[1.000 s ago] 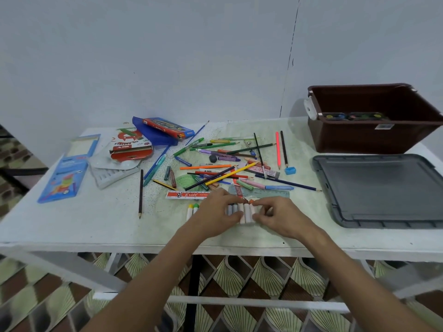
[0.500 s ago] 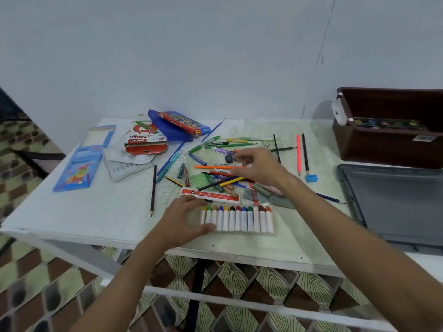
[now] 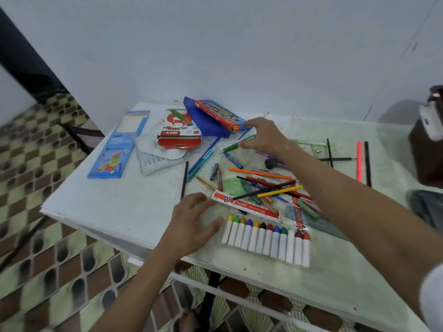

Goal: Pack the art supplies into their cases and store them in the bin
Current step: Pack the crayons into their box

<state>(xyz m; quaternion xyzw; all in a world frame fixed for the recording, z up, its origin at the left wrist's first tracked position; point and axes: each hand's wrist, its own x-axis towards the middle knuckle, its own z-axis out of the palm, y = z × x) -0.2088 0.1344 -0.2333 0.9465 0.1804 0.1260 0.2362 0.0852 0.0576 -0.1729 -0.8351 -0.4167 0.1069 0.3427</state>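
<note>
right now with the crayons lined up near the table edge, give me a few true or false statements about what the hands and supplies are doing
1. The left hand rests flat on the table beside the row of crayons. True.
2. The right hand is lifting the ruler. False: it reaches over the far clutter by a green marker; the ruler lies untouched above the crayons.
3. The red pencil box lies on a blue pouch. True.
4. The crayons are scattered across the table. False: they lie side by side in one row, tips pointing away.
5. The oil pastels box is at the table's right end. False: it lies toward the far left, by the blue pouch.
</note>
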